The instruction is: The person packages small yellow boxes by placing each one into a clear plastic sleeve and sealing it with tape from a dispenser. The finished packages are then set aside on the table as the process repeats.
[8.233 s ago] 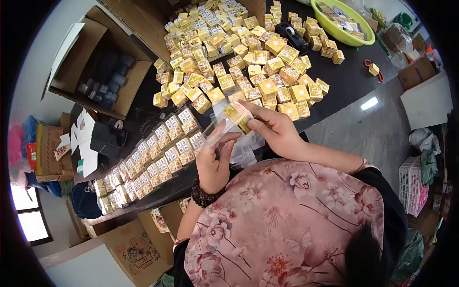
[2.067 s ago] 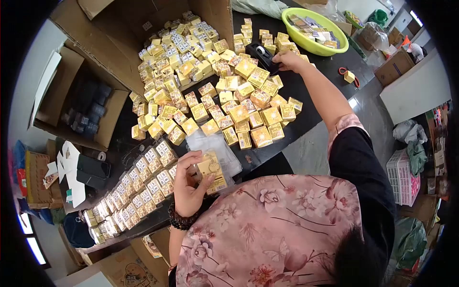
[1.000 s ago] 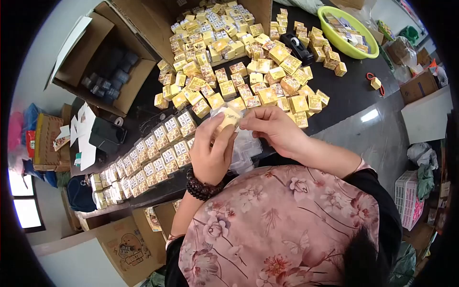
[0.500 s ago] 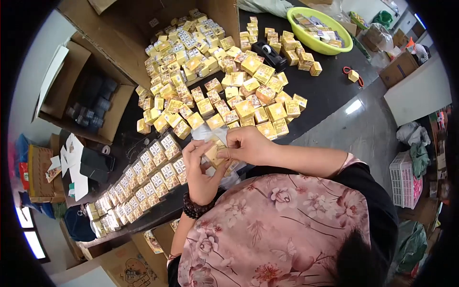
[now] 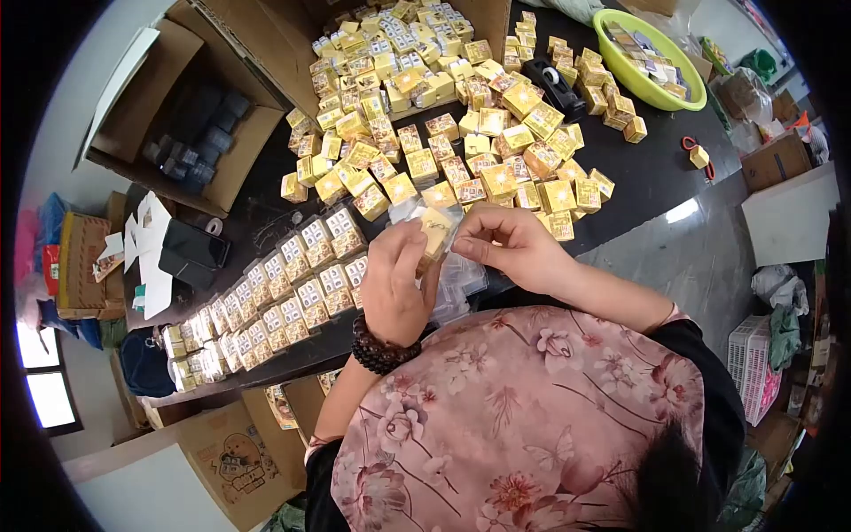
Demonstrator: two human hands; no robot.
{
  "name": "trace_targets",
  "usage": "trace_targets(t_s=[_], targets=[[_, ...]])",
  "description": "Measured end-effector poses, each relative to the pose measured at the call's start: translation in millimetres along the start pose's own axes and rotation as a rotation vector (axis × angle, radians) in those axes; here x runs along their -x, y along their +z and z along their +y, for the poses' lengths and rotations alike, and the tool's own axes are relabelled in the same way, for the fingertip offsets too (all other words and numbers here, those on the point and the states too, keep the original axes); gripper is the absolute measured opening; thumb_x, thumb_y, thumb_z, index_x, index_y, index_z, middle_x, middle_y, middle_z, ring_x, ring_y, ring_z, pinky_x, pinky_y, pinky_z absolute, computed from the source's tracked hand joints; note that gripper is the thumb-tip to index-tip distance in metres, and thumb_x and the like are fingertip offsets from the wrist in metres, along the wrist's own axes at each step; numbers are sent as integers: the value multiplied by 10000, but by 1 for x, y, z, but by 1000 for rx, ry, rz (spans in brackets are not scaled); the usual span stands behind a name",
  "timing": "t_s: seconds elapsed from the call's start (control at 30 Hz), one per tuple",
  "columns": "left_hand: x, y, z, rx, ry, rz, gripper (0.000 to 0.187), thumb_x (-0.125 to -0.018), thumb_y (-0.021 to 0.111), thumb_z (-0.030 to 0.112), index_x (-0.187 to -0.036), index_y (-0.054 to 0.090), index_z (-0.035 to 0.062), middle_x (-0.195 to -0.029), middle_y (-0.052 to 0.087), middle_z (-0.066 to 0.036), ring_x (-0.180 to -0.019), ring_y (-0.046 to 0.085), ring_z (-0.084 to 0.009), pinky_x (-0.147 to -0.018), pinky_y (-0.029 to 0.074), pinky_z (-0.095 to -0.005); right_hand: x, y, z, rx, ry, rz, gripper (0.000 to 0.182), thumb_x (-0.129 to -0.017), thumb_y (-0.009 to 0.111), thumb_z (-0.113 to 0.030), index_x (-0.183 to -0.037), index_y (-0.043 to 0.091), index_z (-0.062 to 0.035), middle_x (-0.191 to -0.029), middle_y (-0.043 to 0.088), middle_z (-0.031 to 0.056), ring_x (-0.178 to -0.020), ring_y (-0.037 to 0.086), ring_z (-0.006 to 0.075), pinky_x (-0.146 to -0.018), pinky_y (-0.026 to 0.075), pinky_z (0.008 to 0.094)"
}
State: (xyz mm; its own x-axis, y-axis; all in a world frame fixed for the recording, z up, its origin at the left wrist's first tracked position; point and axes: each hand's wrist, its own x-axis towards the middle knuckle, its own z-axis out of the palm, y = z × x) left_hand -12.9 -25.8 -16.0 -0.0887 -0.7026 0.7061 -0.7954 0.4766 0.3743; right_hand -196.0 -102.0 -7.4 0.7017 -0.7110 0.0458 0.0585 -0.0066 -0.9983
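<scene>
My left hand (image 5: 399, 279), with a dark bead bracelet at the wrist, is closed around a small yellow box (image 5: 433, 232). Clear plastic (image 5: 455, 215) surrounds the box's upper end. At the box's right side, my right hand (image 5: 514, 248) has its thumb and forefinger pinched together at the edge of the plastic. More clear plastic pieces (image 5: 459, 282) lie on the table under both hands. Just beyond them spreads a heap of loose yellow boxes (image 5: 499, 182). Left of my left hand stand rows of boxes (image 5: 292, 257) with white tops.
A large carton (image 5: 266, 53) spills yellow boxes onto the black table (image 5: 612, 186). A tape dispenser (image 5: 554, 84), a green basin (image 5: 651, 62) and red-handled scissors (image 5: 689, 144) are at the far right. On the left are a phone (image 5: 193, 253) and an open carton (image 5: 191, 115).
The view has shifted, so the table contents sit further right and higher. My right hand has moved off the box's face to its right side, and the box is turned more upright.
</scene>
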Motion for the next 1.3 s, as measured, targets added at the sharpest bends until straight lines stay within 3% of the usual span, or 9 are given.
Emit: trace_targets(t_s=[0.4, 0.5, 0.57, 0.7, 0.87, 0.9, 1.0, 1.1, 1.3], targets=[[8, -8, 7, -50, -61, -82, 445, -740, 721, -45, -1144, 640, 123, -1159, 518, -133, -1005, 572, -346, -790, 520, -390, -7, 10, 0, -138, 250, 48, 164, -907, 662, -156, -825, 648, -15, -735, 613, -35, -669, 503, 16, -589, 405, 210], [6, -5, 12, 95, -147, -9, 490, -717, 782, -15, -1156, 586, 78, -1198, 459, -123, -1025, 563, -266, -764, 515, -331, -2, 14, 1, 311, 21, 97, 223, -868, 713, -172, -747, 605, -19, -685, 595, 11, -650, 513, 64, -542, 396, 255], [4, -6, 16, 179, -256, -53, 539, -692, 798, -13, -1169, 560, 72, -1202, 447, -127, -1056, 542, -253, -794, 516, -321, -2, 12, 4, 440, -114, 162, 308, -811, 755, -235, -680, 587, -13, -648, 550, 90, -627, 535, 200, -566, 420, 327], [-3, -9, 21, 387, -457, -156, 548, -715, 780, -18, -1196, 533, 75, -1218, 425, -108, -1022, 541, -198, -681, 536, -261, -8, -19, 4, 539, -390, 63, 214, -796, 761, -130, -738, 577, -39, -714, 544, 48, -678, 523, 144, -581, 416, 288], [19, -6, 2, 677, -589, -200, 496, -780, 744, -3, -1225, 538, 70, -1208, 442, -81, -868, 510, -108, -592, 461, -202, -68, -217, 58, 1004, -165, 890, 239, -866, 664, -209, -1016, 647, -23, -932, 595, 138, -820, 614, 243, -722, 504, 324], [22, -6, -1, 614, -523, -221, 477, -793, 728, -7, -1227, 544, 66, -1193, 452, -70, -814, 487, -95, -593, 430, -195, -70, -249, 66, 1125, -93, 934, 325, -861, 647, -298, -1000, 659, -5, -955, 603, 185, -925, 599, 359, -831, 480, 419], [17, -13, 9, 711, -646, -273, 477, -795, 730, -1, -1229, 548, 69, -1188, 455, -57, -760, 448, -89, -603, 426, -193, -87, -322, 91, 1222, 19, 767, 325, -869, 645, -319, -995, 672, -21, -892, 616, 134, -821, 618, 308, -738, 512, 389], [21, -12, 1, 703, -643, -283, 483, -802, 724, -5, -1241, 538, 69, -1200, 451, -49, -746, 419, -71, -587, 414, -182, -91, -328, 64, 470, 562, 605, 184, -863, 665, -255, -921, 683, -82, -778, 591, 28, -720, 581, 139, -591, 507, 291], [17, -15, 7, 918, -796, -262, 520, -862, 654, -23, -1328, 440, 65, -1222, 446, -37, -796, 484, -53, -620, 425, -197, -72, -340, 76, -270, 355, 623, 68, -849, 650, -102, -863, 655, -35, -837, 628, 46, -761, 609, 143, -656, 509, 267]])
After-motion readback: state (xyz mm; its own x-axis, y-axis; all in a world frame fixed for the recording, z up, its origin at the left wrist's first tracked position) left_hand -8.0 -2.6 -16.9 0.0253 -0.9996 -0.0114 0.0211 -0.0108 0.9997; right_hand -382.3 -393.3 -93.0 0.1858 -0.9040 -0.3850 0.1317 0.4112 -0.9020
